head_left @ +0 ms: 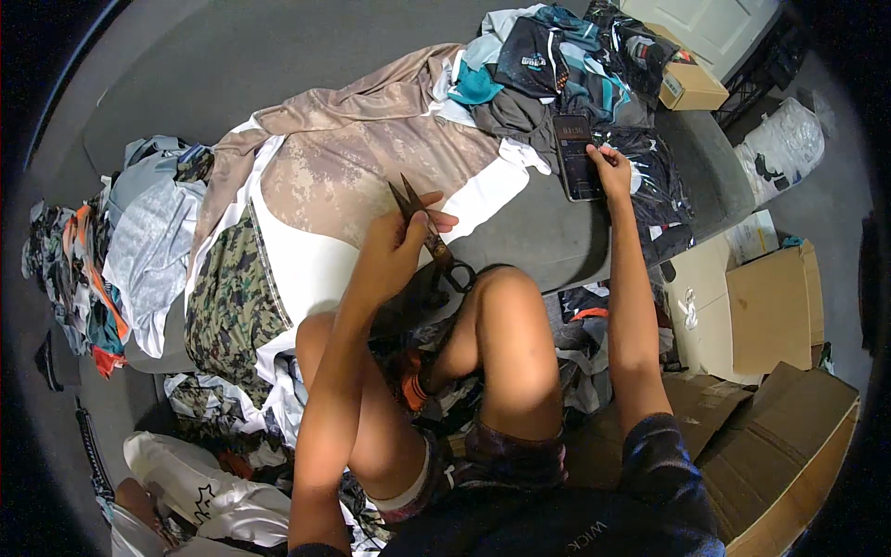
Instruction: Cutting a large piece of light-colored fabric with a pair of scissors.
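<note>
My left hand (394, 246) is closed round a pair of dark scissors (436, 243). Their blades are slightly apart and point away from me, over a tan mottled garment (371, 176) with white panels. This garment is spread over the grey padded seat. Farther right, a dark phone (577, 172) has its screen lit and facing up. The thumb of my right hand (613, 174) lies at its right edge, fingers bent beside it; whether they reach underneath is hidden. A green camouflage piece (232, 311) hangs over the seat's near edge.
Folded teal, grey and black clothes (548, 65) and plastic-wrapped packets (650, 176) lie at the seat's right end. Grey and orange garments (148, 232) are heaped at its left. Cardboard boxes (780, 446) stand at lower right, a white bag (213, 492) at lower left.
</note>
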`<state>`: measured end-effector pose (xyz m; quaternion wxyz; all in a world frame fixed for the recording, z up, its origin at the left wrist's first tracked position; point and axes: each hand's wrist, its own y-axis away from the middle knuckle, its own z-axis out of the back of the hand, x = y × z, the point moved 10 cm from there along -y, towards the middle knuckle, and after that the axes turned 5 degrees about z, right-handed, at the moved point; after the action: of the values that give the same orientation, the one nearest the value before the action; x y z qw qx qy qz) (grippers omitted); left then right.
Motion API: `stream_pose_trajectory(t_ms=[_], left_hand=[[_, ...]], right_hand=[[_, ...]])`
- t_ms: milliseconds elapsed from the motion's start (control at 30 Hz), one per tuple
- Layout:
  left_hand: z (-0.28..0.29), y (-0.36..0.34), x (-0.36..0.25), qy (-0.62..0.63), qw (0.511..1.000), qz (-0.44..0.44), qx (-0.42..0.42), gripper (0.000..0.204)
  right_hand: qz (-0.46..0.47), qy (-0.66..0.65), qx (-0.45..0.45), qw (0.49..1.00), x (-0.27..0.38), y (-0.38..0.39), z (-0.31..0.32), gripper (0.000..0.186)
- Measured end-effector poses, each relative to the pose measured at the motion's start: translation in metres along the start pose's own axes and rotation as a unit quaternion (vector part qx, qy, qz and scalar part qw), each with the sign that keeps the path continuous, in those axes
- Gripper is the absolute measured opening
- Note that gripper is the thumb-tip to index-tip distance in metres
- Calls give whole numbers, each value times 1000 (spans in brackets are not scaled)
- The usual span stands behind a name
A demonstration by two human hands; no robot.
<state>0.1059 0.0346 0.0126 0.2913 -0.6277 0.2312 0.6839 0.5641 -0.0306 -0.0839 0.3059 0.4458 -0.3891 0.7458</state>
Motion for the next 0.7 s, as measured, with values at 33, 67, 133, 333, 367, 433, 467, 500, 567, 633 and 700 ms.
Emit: stream_pose_trajectory(t_ms=[33,67,133,333,367,433,467,500,567,633,700], left_hand=[[-1,-1,1,5,1000,-1,2,35],[-2,-2,1,11,1000,-3,4,34],[-4,-3,1,14,1000,-8,11,34],[9,-5,7,12,1000,-4,-12,32],[12,-5,11,17,999,11,-32,32],[14,-8,11,40,998,23,-51,32],[23,-7,16,51,996,28,-62,33],[24,-7,16,50,996,34,-66,33],[44,0,13,131,984,36,-117,32],[54,1,11,147,978,35,-142,32],[69,6,14,178,965,38,-191,30]], right_hand=[[1,1,-2,1000,-1,-2,3,45],[1,3,-4,1000,-1,-4,7,49],[-7,-3,19,1000,0,-7,12,41],[175,-138,-100,970,153,125,20,18],[173,-167,-18,971,178,154,3,16],[146,-176,121,966,213,218,-30,13],[118,-166,188,961,220,253,-58,13],[68,-140,243,958,220,281,-79,16],[173,-52,232,956,241,316,-99,22],[197,-34,227,953,235,319,-103,24],[240,0,217,946,231,319,-105,26]])
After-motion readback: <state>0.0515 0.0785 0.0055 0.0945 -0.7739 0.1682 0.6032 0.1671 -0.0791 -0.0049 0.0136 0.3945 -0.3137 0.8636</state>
